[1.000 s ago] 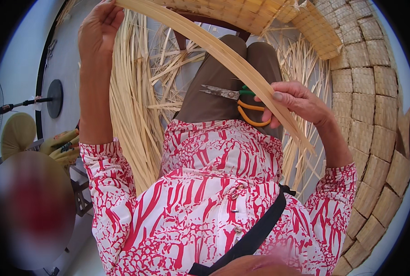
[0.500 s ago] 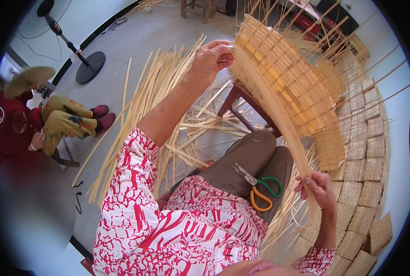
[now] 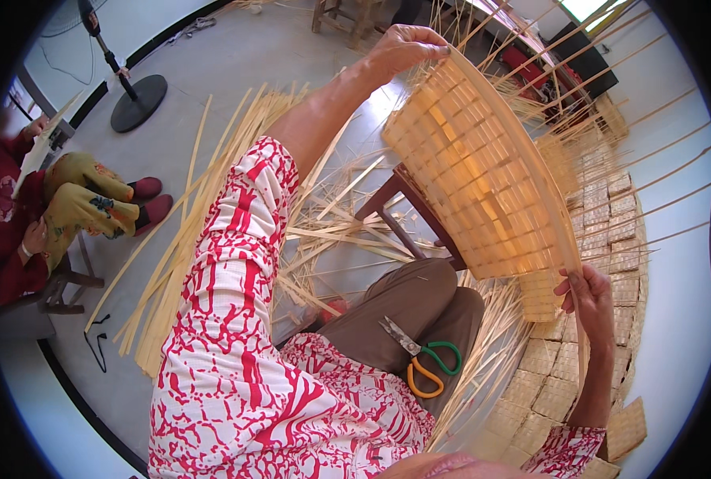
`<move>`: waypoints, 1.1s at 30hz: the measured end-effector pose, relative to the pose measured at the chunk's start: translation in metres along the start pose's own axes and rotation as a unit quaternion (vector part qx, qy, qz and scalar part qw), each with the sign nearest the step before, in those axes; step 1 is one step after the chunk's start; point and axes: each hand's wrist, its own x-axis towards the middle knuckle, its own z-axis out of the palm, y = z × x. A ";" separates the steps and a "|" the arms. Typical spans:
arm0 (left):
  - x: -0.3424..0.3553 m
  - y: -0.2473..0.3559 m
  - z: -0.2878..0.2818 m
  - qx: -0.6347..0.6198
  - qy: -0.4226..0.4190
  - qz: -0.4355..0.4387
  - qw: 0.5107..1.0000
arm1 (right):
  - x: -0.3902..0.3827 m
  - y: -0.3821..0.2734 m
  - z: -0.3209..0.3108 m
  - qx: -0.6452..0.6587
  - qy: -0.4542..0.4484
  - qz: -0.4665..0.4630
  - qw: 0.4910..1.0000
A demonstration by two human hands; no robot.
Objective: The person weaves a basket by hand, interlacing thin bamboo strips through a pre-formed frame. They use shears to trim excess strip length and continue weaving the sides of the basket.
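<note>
A wide pale bamboo strip (image 3: 515, 144) lies along the upper edge of a tan woven panel (image 3: 475, 184), from which long thin stakes stick out. My left hand (image 3: 407, 49) is closed on the strip's far end at the top. My right hand (image 3: 588, 295) pinches the same strip lower on the right, and its tail hangs down past my wrist. The panel rests on a dark red wooden stool (image 3: 395, 199). On my lap lie scissors (image 3: 419, 359) with one green and one orange handle.
Loose splints (image 3: 180, 271) spread over the floor (image 3: 180, 56). Stacked woven squares (image 3: 547, 375) line the right side. Another person (image 3: 84, 199) sits at the left, holding a pale piece. A fan on a stand (image 3: 136, 100) stands behind them; a wooden stool (image 3: 339, 20) is farther back.
My view has swung to take in more of the room. Both hands have reached forward, bringing the strip from above my lap onto the panel's upper edge. The scissors still lie on my lap.
</note>
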 end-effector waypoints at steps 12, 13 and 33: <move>0.017 -0.034 0.018 -0.038 0.036 0.048 0.997 | 0.012 0.006 0.007 0.029 -0.004 0.015 0.999; 0.017 -0.038 0.019 -0.054 0.032 0.043 0.997 | 0.014 0.008 0.009 0.026 0.000 0.016 1.000; 0.003 -0.012 0.015 -0.143 -0.009 -0.005 0.990 | 0.015 0.033 -0.023 0.133 -0.178 -0.031 0.974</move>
